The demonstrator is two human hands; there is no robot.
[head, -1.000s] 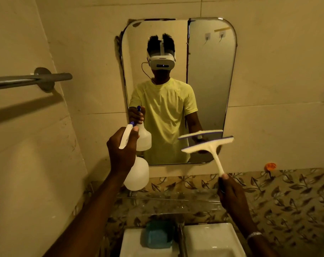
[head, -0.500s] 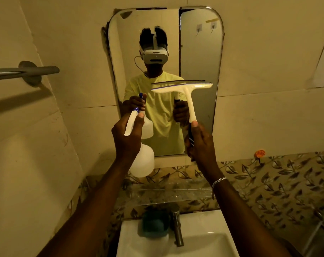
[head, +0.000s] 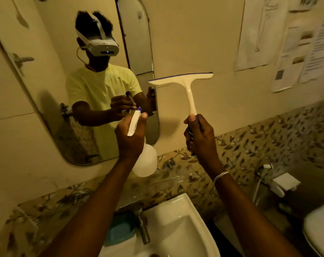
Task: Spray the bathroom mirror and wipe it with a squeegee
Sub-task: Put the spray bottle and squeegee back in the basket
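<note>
The left hand (head: 130, 138) holds the spray bottle (head: 144, 162) by its neck, grip closed around the white trigger head. The bottle is translucent white with a rounded body hanging below the hand and a small blue nozzle tip at the top, aimed toward the mirror (head: 46, 101). It sits in front of the mirror's lower right edge, above the sink (head: 178, 229).

The right hand (head: 200, 138) holds the squeegee (head: 187, 84), grip closed around the dark lower part of its handle. The squeegee is upright, T-shaped and cream-white, with a thin blue strip along the top of its blade. The blade lies roughly level, slightly tilted, in front of the wall tiles just right of the mirror, apart from the glass.

The mirror has rounded corners and reflects the person and both tools.
</note>
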